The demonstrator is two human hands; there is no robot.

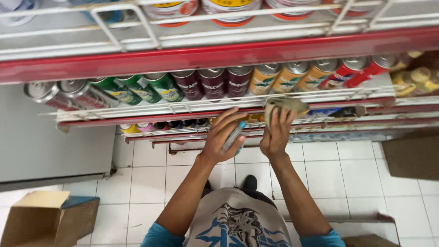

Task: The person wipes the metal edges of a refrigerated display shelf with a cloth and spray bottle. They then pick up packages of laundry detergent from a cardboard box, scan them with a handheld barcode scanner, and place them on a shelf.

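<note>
My left hand (220, 136) grips a slim can or bottle with a blue tip (232, 136), held just below the shelf front. My right hand (275, 133) presses a greyish cloth (284, 105) against the white wire rail (192, 105) of a red-edged shelf. On that shelf lie rows of drink cans: silver-red ones (59, 93) at the left, green cans (137, 88), maroon cans (212, 82), gold cans (288, 75) and red cans (361, 69) to the right. The lower shelves hold more cans, mostly hidden.
An upper wire shelf (219, 27) with cans runs overhead. A grey cabinet side (50, 142) stands at the left. One cardboard box (41, 219) sits on the white tile floor at lower left, another brown box (411, 155) at right. Yellow bottles (414, 77) stand far right.
</note>
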